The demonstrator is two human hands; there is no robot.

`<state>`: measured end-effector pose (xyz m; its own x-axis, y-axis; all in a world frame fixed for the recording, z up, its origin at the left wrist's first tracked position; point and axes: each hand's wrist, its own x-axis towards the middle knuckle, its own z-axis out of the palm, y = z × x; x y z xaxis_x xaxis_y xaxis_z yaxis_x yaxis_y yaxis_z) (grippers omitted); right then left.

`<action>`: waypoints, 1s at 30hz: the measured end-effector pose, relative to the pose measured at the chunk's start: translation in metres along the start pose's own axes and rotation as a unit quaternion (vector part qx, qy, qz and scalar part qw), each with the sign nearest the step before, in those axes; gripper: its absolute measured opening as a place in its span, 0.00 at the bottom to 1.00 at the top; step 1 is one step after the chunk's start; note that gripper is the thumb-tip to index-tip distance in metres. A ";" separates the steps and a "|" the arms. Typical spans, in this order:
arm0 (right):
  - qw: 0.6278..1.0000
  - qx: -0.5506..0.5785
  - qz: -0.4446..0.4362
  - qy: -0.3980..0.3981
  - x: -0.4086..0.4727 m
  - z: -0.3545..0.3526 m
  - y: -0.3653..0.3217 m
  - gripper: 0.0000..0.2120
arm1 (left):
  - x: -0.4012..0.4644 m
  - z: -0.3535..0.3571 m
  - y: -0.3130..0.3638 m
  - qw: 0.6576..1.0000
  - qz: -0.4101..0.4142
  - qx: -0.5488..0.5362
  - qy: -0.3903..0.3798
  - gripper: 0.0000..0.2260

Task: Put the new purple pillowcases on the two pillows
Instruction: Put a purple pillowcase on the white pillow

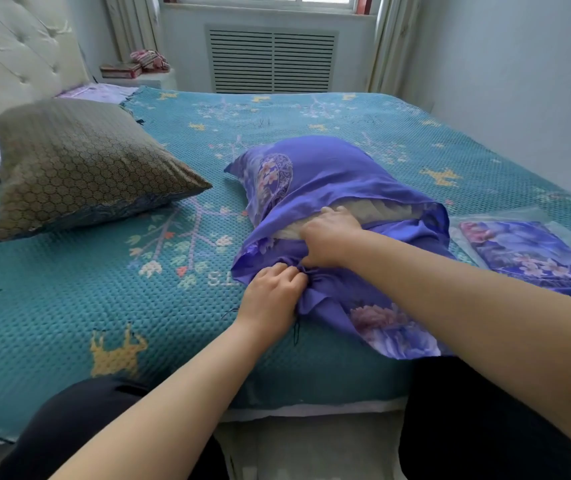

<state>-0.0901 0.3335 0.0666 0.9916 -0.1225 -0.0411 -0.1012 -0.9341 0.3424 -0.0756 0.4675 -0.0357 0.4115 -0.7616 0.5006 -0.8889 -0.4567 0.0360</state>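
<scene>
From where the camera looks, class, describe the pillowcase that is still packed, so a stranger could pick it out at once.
Start at the teal bedspread covering the bed. Go to its right edge, just beyond the half-covered pillow the hands are working on. There lies the packed pillowcase: flat, folded, purple with flowers, and the only one sealed in a clear plastic bag.

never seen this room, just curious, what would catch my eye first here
Mid-bed, a bright purple floral pillowcase half covers a pale pillow; the right hand presses on the pillow while the left hand bunches the case's open end. At left, a brown honeycomb-patterned pillow rests on the teal bedspread.
</scene>
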 end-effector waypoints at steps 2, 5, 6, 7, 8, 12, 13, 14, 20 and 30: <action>0.994 0.105 0.006 -0.002 0.010 -0.013 0.010 0.18 | -0.008 -0.005 0.002 0.999 0.038 0.016 0.001 0.06; 0.966 0.227 0.104 0.068 0.035 -0.037 0.051 0.14 | -0.020 -0.014 0.004 0.997 0.068 0.033 0.000 0.03; 0.959 0.239 0.123 0.087 0.040 -0.042 0.061 0.14 | -0.023 -0.018 0.001 0.998 0.063 0.025 0.010 0.02; 0.957 0.241 0.132 0.096 0.043 -0.042 0.067 0.14 | -0.023 -0.023 -0.004 0.998 0.052 0.017 0.019 0.02; 0.957 0.236 0.134 0.105 0.045 -0.040 0.068 0.14 | -0.023 -0.026 -0.010 0.999 0.039 0.017 0.025 0.03; 0.964 0.217 0.109 0.110 0.046 -0.021 0.046 0.15 | -0.027 -0.042 -0.021 0.995 -0.078 0.032 -0.050 0.12; 0.965 0.227 0.093 0.091 0.046 -0.018 0.041 0.16 | -0.030 -0.044 -0.023 0.989 -0.110 0.019 -0.100 0.14; 0.967 0.235 0.074 0.067 0.045 -0.017 0.036 0.17 | -0.032 -0.047 -0.029 0.976 -0.137 -0.028 -0.166 0.16; 0.965 0.251 -0.011 -0.075 0.040 -0.026 0.021 0.18 | -0.029 -0.069 -0.076 0.838 -0.358 -0.309 -0.273 0.41; 0.975 0.184 -0.073 -0.097 0.044 -0.030 0.014 0.21 | -0.021 -0.023 -0.010 0.788 -0.442 -0.427 -0.038 0.34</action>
<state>-0.0450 0.3249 0.0980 0.9676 -0.0058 -0.2526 -0.0165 -0.9991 -0.0402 -0.0797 0.4987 -0.0266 0.9278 -0.3600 -0.0977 -0.0473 -0.3734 0.9264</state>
